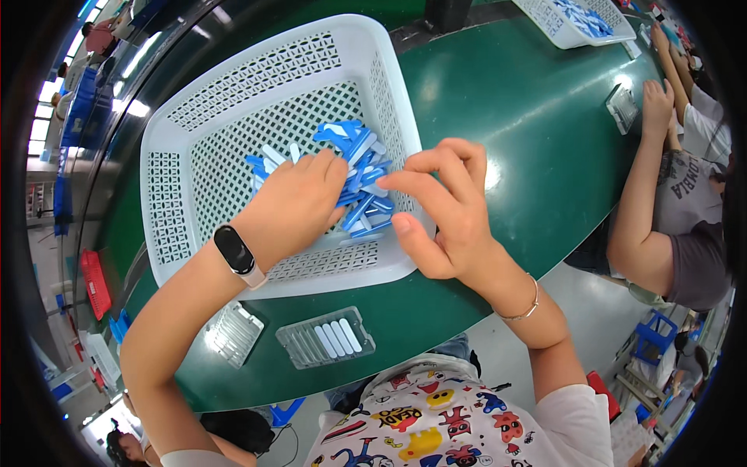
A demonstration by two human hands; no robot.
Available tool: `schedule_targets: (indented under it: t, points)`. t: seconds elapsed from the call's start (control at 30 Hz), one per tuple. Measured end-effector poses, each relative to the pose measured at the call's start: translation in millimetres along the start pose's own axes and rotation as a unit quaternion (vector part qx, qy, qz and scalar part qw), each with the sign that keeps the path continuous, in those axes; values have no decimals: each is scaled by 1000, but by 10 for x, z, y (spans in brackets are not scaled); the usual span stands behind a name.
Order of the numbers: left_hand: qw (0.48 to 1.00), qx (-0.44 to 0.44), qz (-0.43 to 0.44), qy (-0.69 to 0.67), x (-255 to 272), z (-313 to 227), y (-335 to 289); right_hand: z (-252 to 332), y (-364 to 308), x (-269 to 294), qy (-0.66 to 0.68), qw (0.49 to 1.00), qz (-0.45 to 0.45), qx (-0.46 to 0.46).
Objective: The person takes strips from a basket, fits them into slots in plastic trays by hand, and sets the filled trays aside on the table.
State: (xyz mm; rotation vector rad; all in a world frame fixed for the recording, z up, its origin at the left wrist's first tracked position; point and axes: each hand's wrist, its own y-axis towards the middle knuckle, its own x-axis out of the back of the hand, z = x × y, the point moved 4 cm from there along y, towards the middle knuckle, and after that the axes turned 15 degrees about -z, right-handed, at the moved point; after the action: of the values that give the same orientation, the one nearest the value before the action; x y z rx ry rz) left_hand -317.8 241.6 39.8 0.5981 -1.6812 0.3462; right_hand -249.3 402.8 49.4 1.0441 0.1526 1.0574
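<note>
A white perforated plastic basket (152, 132) stands on the green table. Inside it lies a loose pile of small flat blue and white plastic strips (359, 146) with rounded ends. My left hand (299, 198), with a dark-faced band on its wrist, reaches into the basket and rests on the pile; its fingertips are mostly hidden among the strips. Over the basket's right rim comes my right hand (447, 206), fingers bent and spread, thumb well apart from the index finger. The index fingertip is right beside the strips, and nothing shows held between the fingers.
By the table's near edge lie a clear slotted tray (299, 348) with several white strips in it and another clear tray (234, 333). Far right, another basket (552, 29) holds blue pieces. Other people's arms (642, 171) rest near a small tray (622, 109).
</note>
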Motion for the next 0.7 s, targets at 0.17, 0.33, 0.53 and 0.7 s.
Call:
schedule_targets:
  t: [0.17,0.33,0.53,0.7]
  points:
    - [960,187,8,-209,254,98,80,5,-23,7,2,1000,-21,7]
    - [744,359,-11,-563,248,260,-23,4,-10,23,10,1000,-27,5]
    - [734,317,-61,-597,287,254,12,-23,14,41,26,999,-22,25]
    - [684,313,-11,-658,317,135,-66,21,5,126,11,1000,-11,26]
